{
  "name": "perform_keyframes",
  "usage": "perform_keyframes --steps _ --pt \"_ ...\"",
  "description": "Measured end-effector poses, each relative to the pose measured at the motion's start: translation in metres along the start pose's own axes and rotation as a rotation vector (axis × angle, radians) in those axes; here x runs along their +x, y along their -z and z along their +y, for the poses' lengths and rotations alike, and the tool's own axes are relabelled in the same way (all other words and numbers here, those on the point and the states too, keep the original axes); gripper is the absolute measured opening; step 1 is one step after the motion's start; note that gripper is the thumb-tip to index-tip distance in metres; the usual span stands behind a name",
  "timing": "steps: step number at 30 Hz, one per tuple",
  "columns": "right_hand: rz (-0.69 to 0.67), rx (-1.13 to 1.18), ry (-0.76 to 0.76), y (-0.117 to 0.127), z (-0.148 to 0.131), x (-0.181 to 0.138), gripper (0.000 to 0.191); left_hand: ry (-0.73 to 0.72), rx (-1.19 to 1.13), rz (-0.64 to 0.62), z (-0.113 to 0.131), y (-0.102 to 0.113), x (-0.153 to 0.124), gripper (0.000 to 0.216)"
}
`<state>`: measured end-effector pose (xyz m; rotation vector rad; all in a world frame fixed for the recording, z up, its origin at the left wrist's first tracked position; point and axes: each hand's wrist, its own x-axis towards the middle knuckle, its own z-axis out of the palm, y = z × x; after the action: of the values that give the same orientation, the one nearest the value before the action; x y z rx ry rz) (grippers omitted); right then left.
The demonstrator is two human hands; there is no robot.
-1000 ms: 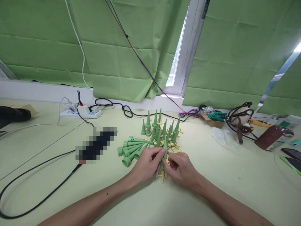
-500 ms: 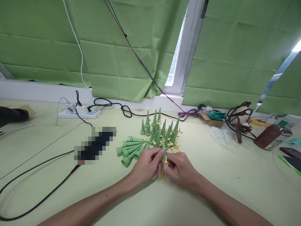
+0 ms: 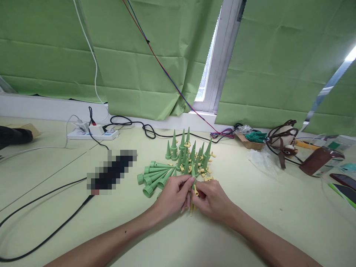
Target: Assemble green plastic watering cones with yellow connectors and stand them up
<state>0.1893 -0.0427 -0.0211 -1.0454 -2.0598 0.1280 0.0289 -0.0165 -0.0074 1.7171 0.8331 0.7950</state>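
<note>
Both hands meet at the middle of the table. My left hand (image 3: 175, 193) is closed around a green plastic watering spike (image 3: 193, 171), whose pointed tip rises above the fingers. From the other side, my right hand (image 3: 213, 198) pinches at a small yellow valve (image 3: 196, 190) that sticks out beside the spike. The fingers hide how the two parts join. Below the hands, more yellow pieces (image 3: 191, 210) show on the table, partly covered. Just beyond stand several upright green spikes (image 3: 206, 157), many with yellow valves. Several loose green spikes (image 3: 150, 190) lie left of my left hand.
On the left lie a blurred dark object (image 3: 114, 170) with a black cable and a white power strip (image 3: 93, 134). To the right are a plastic bag (image 3: 263, 161), a cardboard box (image 3: 251, 142), a brown bottle (image 3: 322, 162) and a phone (image 3: 343, 180). Green curtains hang behind.
Hardly anything differs. The yellow valve between my hands has shifted very slightly, and the whole view has moved a touch; both hands keep their grip.
</note>
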Motion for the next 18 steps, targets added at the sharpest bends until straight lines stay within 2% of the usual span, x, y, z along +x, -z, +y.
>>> perform_keyframes --steps 18 --pt "0.018 0.013 0.023 0.0004 0.0055 -0.0013 0.033 0.0 -0.076 -0.001 0.0064 0.0003 -0.0018 0.038"
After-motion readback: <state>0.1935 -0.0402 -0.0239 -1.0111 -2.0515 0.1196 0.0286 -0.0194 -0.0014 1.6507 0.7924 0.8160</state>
